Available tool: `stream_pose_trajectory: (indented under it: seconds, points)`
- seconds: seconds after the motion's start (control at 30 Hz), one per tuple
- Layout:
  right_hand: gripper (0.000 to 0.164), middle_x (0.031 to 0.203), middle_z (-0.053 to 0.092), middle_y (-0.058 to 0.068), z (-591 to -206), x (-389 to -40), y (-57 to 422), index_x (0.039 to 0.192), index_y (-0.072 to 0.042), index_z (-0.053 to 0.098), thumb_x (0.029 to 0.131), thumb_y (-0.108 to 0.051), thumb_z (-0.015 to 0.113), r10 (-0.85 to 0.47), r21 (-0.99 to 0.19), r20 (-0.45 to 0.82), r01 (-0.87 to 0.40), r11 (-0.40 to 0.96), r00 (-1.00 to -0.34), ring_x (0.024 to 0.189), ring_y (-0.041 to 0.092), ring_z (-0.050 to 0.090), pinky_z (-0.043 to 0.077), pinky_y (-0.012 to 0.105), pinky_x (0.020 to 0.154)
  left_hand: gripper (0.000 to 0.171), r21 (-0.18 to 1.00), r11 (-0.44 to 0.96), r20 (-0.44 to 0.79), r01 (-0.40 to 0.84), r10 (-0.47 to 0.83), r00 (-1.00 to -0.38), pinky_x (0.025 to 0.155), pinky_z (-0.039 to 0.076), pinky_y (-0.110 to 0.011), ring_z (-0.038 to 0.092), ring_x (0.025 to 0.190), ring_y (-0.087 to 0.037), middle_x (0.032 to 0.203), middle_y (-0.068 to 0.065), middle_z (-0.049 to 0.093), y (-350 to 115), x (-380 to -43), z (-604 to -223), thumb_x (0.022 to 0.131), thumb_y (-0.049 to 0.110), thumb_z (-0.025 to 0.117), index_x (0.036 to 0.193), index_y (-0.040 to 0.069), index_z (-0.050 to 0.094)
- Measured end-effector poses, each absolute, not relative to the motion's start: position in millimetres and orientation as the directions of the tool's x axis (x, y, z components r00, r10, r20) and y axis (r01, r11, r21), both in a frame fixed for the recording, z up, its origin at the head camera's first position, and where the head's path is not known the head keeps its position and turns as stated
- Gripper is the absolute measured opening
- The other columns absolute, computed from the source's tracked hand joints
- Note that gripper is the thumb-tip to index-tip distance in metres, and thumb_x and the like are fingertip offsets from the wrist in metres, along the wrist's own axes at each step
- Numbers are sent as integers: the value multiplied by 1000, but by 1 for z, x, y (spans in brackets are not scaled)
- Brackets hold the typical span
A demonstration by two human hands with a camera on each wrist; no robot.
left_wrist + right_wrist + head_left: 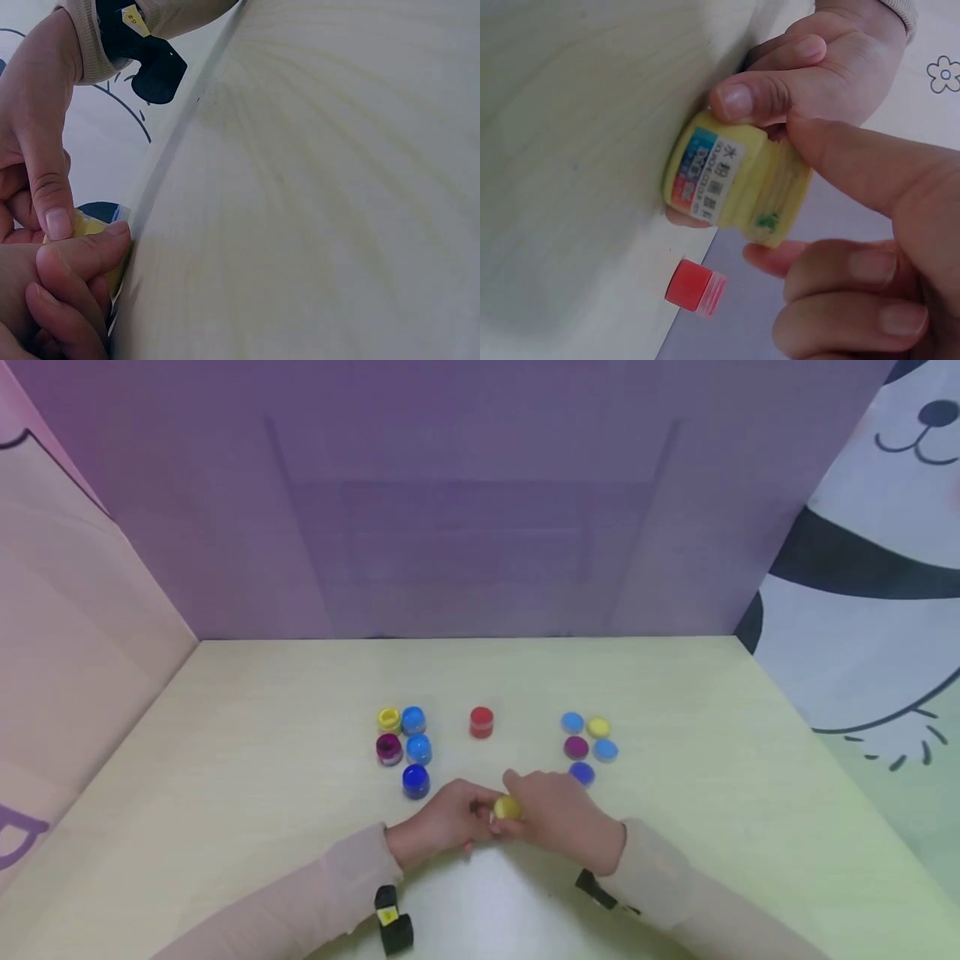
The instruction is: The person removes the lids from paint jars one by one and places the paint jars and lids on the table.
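A small yellow paint jar [712, 169] with a printed label is held between both hands, low over the near part of the table. My left hand [450, 817] grips the jar's body, its thumb pressed along the label side in the right wrist view. At the other end, my right hand [566, 814] pinches the yellow lid [507, 807] between thumb and fingers. The lid sits on the jar, with a green smear on its side. In the left wrist view the left fingers hide most of the jar.
Uncapped jars stand left of centre: yellow [389, 720], purple [389, 749] and several blue ones [416, 782]. A red jar [482, 722] stands mid-table. Right of it lie loose lids, among them a yellow lid [598, 727] and a purple lid [576, 747]. A purple wall [480, 560] bounds the back.
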State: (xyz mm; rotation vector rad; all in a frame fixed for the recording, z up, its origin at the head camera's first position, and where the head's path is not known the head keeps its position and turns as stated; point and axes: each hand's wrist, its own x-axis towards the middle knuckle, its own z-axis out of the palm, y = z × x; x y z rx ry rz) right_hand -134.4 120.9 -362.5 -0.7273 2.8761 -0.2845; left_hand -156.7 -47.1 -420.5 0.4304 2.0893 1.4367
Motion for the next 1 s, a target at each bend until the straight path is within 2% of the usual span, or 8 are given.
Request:
stream_pose_trajectory:
  seconds: [0.2,0.33,0.47,0.63,0.73,0.8,0.9,1.0]
  points:
    - [29,60,47,-4,-360,-137,126,89,-12,51,81,-31,73,-546,-265,-115,-504,822,-830,50,9,40,33,17,46,28,934,356,-245,-35,564,-789,47,36,-18,44,43,-8,60,3,49,-48,-157,-422,79,12,74,107,12,71]
    - [21,70,60,-4,-361,-140,131,98,-14,60,83,-21,71,-598,-328,-105,-540,775,-794,55,6,44,40,17,54,21,935,354,-240,-29,568,-787,48,36,-18,44,44,-9,61,3,50,-48,-157,-422,79,14,74,99,10,72]
    - [25,85,70,-2,-362,-142,136,111,-17,64,86,-17,67,-652,-372,-95,-581,724,-752,62,4,53,45,18,64,21,933,359,-243,-30,564,-789,49,37,-18,45,45,-9,64,3,52,-48,-156,-421,78,14,75,99,9,71]
    - [27,91,71,-1,-361,-143,140,113,-16,63,86,-15,67,-691,-377,-71,-622,687,-720,69,5,60,48,18,67,19,936,351,-237,-28,570,-787,49,37,-18,45,45,-8,62,3,52,-47,-156,-423,78,13,75,96,8,71]
    - [30,76,66,-3,-360,-141,140,112,-13,60,85,-23,69,-671,-386,-64,-602,699,-739,59,3,52,43,16,57,14,930,367,-230,-5,570,-789,50,38,-17,45,45,-8,61,4,51,-46,-157,-424,79,13,74,90,7,69]
    - [33,64,56,-5,-361,-139,138,108,-11,58,84,-31,69,-638,-381,-63,-572,726,-768,51,2,41,36,14,48,14,928,372,-229,-2,566,-792,49,38,-17,45,44,-8,61,4,50,-46,-158,-424,79,12,74,91,8,70]
    - [36,55,39,-8,-362,-138,135,96,-10,54,83,-42,68,-575,-346,-63,-523,779,-816,46,3,30,25,15,42,24,931,364,-230,-12,564,-793,46,37,-17,44,43,-7,60,4,49,-47,-158,-425,79,12,74,103,10,71]
    - [42,54,33,-8,-363,-137,132,84,-11,49,81,-49,67,-525,-297,-67,-485,822,-848,45,4,27,20,16,41,32,934,355,-236,-27,559,-795,45,37,-17,43,43,-7,60,3,50,-47,-157,-424,79,10,73,111,11,70]
